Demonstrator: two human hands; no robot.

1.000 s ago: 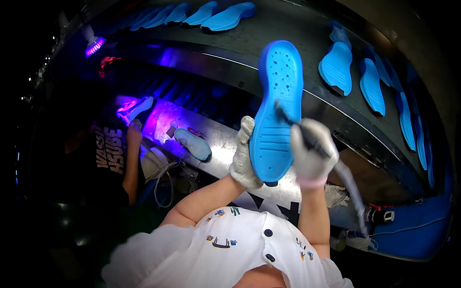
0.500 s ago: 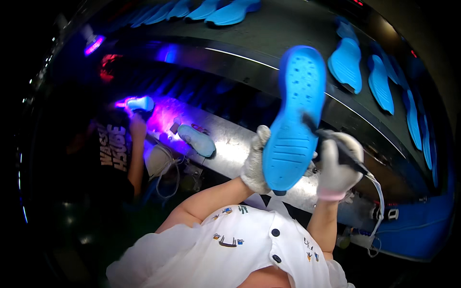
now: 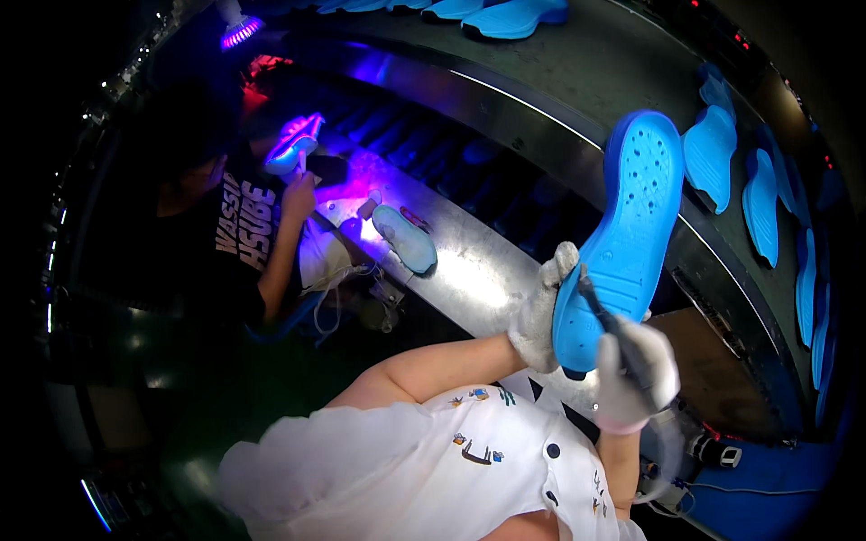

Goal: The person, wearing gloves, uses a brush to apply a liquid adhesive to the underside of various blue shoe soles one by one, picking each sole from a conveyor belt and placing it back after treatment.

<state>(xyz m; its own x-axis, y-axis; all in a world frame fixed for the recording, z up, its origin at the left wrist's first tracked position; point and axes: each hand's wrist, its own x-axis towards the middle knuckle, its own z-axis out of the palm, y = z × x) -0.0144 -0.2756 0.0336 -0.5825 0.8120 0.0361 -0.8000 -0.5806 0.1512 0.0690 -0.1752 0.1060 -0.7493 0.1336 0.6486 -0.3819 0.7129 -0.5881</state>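
Note:
My left hand point(image 3: 539, 316), in a white glove, grips a bright blue shoe sole point(image 3: 622, 236) by its lower left edge. The sole is tilted up, its dotted end at the top and its ribbed end below. In my right hand point(image 3: 642, 374), also gloved, is a dark brush point(image 3: 606, 311) with a pale hose trailing from its rear end. The brush tip lies over the left edge of the sole, near the ribs; whether it touches cannot be told. Motion blurs the right hand and the hose.
A dark conveyor point(image 3: 577, 77) carries several blue soles point(image 3: 760, 207) along the back and right. A metal bench point(image 3: 469, 270) holds a pale sole-shaped piece point(image 3: 404, 239). At left a co-worker in a black shirt point(image 3: 244, 216) holds a shoe part point(image 3: 293, 149) under a purple lamp point(image 3: 239, 34).
The brush has moved from the middle of the sole down to its lower left edge. The whole view has shifted, and the co-worker's shoe part is now turned differently.

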